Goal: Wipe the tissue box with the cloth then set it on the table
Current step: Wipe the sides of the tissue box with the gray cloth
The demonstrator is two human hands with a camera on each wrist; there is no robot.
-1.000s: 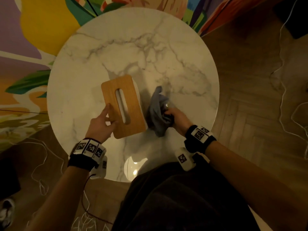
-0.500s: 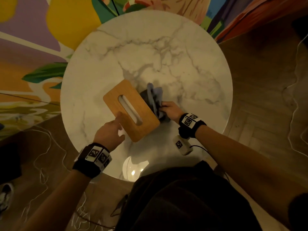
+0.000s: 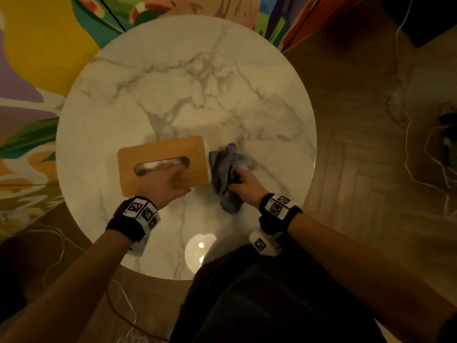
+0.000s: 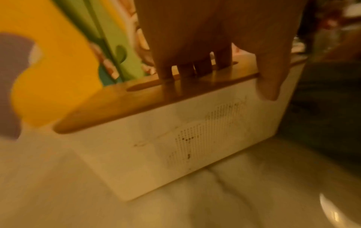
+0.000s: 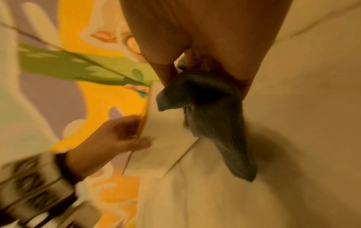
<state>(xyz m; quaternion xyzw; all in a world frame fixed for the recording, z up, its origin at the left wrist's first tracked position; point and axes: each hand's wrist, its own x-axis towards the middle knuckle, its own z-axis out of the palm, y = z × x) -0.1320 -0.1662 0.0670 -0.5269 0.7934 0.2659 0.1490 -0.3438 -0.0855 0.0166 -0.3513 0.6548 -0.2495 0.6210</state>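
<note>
Now the white rectangular tissue box with the wooden slotted lid [image 3: 163, 164] lies with its long side running across the round white marble table [image 3: 188, 82], where half a second ago it sat on a diagonal and a second ago nearly end-on to the person, so it has been swung round in a quarter turn on the tabletop. Doing the turning is the left hand [image 3: 162, 184], which has shifted from the near corner of the lid onto its top: the left wrist view shows its fingers [image 4: 166, 67] hooked down into the oval slot and the thumb [image 4: 269, 83] bearing on the near edge of the lid, a curled grip on the box itself. Meanwhile the right hand [image 3: 243, 185] keeps the crumpled grey-blue cloth [image 3: 225, 174] bunched in a closed pinch, fingers and thumb pressed together round the fabric, with a loose tail hanging toward the tabletop in the right wrist view. That cloth sits just beside the right-hand short end of the box, apparently touching the white side wall, though blur hides the contact. By my reading the turn has brought a fresh face round to the wiping hand, so the wipe is mid-course, working around the sides; the box already stands on the table, and the final setting-down looks close once the remaining faces are done
</note>
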